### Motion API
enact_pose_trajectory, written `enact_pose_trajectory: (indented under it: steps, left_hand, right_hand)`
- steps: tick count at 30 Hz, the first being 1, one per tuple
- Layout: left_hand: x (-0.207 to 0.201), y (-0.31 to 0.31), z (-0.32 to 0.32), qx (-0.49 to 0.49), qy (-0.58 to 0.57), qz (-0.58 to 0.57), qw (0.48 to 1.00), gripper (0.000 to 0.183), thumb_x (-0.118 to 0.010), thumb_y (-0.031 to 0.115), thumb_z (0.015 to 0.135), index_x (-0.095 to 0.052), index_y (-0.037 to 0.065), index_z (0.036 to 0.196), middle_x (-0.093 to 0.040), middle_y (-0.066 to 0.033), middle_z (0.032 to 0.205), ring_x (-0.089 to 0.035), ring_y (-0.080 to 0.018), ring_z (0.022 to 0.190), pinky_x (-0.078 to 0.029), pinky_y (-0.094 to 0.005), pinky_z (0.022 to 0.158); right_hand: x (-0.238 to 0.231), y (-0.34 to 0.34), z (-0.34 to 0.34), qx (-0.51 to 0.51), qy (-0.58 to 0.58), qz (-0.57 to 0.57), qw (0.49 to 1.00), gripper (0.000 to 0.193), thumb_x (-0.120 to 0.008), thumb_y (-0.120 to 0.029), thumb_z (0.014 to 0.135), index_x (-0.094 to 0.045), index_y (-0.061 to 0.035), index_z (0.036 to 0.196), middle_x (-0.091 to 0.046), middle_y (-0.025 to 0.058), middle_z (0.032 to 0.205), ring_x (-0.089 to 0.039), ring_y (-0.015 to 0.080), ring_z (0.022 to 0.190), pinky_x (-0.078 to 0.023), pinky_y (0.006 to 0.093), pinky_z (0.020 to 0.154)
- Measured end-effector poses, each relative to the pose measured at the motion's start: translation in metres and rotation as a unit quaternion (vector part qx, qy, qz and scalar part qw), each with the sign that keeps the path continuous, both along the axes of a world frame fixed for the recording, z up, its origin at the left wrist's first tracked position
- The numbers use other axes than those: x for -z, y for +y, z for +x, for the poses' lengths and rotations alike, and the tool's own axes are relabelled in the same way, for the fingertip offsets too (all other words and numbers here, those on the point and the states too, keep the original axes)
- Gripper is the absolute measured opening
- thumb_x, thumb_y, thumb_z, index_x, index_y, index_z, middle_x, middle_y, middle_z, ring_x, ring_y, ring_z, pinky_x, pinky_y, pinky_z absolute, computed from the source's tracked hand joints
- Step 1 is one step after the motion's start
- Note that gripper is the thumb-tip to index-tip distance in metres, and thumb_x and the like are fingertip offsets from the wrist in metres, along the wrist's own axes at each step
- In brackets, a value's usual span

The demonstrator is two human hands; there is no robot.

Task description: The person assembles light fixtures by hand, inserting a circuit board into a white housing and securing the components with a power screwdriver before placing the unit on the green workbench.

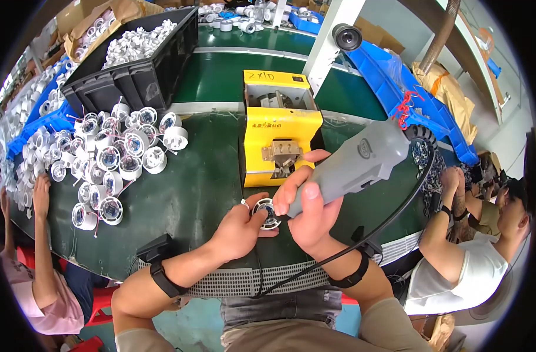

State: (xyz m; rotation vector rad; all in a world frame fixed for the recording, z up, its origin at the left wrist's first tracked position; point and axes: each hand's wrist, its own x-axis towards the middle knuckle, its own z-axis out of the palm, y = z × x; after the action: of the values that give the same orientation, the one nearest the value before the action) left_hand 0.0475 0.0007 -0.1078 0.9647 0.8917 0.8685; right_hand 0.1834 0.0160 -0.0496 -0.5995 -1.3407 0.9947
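My left hand [237, 230] is closed on a small round white housing [270, 215] with a circuit board inside, holding it low over the green work surface. Wrapped round the lower end of a grey corded electric screwdriver [359, 164] are the fingers of my right hand [315, 222]. The tool slants down to the left, its front end close beside the housing. Its tip is hidden by my fingers, so I cannot tell whether it touches. Just beyond my hands stands a yellow screw feeder [280, 126] with a metal outlet block on its front.
Many white round housings [130, 146] lie heaped at the left, before a black crate [133, 82] of small white parts. A black cable [391, 216] loops from the screwdriver. Blue trays [391, 82] stand at the right. Co-workers sit at both sides, one with a hand [41, 196] at the heap.
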Motion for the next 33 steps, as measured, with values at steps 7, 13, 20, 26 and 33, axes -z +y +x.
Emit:
enact_pose_trajectory:
  steps: [7, 13, 20, 26, 33]
  left_hand:
    - [-0.012, 0.001, -0.004, 0.015, 0.046, -0.008, 0.999, 0.043, -0.041, 0.011, 0.099, -0.033, -0.014, 0.133, -0.052, -0.0193, 0.121, -0.063, -0.024, 0.099, -0.059, -0.0308, 0.082]
    - [-0.018, 0.002, 0.002, 0.005, 0.087, 0.053, 0.995, 0.034, -0.041, 0.005, 0.096, -0.046, -0.007, 0.127, -0.059, -0.0148, 0.115, -0.061, -0.0215, 0.102, -0.055, -0.033, 0.084]
    - [-0.05, 0.012, -0.035, 0.053, 0.303, 0.12, 0.944, 0.028, -0.049, 0.003, 0.09, -0.055, -0.006, 0.114, -0.065, -0.0138, 0.08, -0.067, -0.0185, 0.062, -0.054, -0.0296, 0.054]
    - [-0.047, 0.038, -0.114, -0.309, 0.66, 0.356, 0.586, 0.067, -0.064, 0.017, 0.085, -0.032, 0.004, 0.142, -0.045, -0.0245, 0.136, -0.05, -0.042, 0.118, -0.045, -0.0453, 0.092]
    - [-0.077, 0.017, -0.096, -0.172, 0.699, 0.325, 0.614, 0.04, -0.069, 0.015, 0.079, -0.058, -0.001, 0.114, -0.064, -0.0221, 0.106, -0.062, -0.0408, 0.092, -0.05, -0.0398, 0.082]
  right_hand:
    - [0.015, 0.003, -0.007, -0.019, -0.019, 0.026, 0.999, 0.044, -0.056, -0.026, 0.092, -0.033, 0.001, 0.119, -0.052, 0.0075, 0.07, -0.05, 0.0134, 0.053, -0.045, 0.0284, 0.05]
    - [0.023, -0.004, -0.005, -0.002, -0.047, 0.034, 0.998, 0.034, -0.059, -0.012, 0.086, -0.046, 0.0016, 0.115, -0.055, 0.0015, 0.08, -0.052, 0.0091, 0.066, -0.045, 0.0236, 0.06]
    - [0.01, 0.012, 0.032, -0.062, -0.012, 0.027, 0.998, 0.063, -0.055, -0.053, 0.09, -0.046, -0.0006, 0.125, -0.053, 0.0045, 0.103, -0.055, 0.0129, 0.089, -0.046, 0.0276, 0.081]
    - [0.028, 0.074, 0.183, 0.558, -0.49, 0.05, 0.668, 0.064, -0.074, -0.041, 0.075, -0.051, -0.0059, 0.123, -0.045, 0.0179, 0.127, -0.038, 0.0377, 0.12, -0.034, 0.048, 0.101]
    - [0.053, 0.062, 0.223, 0.439, -0.455, -0.05, 0.773, 0.027, -0.068, -0.024, 0.081, -0.064, -0.006, 0.1, -0.062, 0.0166, 0.101, -0.062, 0.0356, 0.093, -0.051, 0.0416, 0.081]
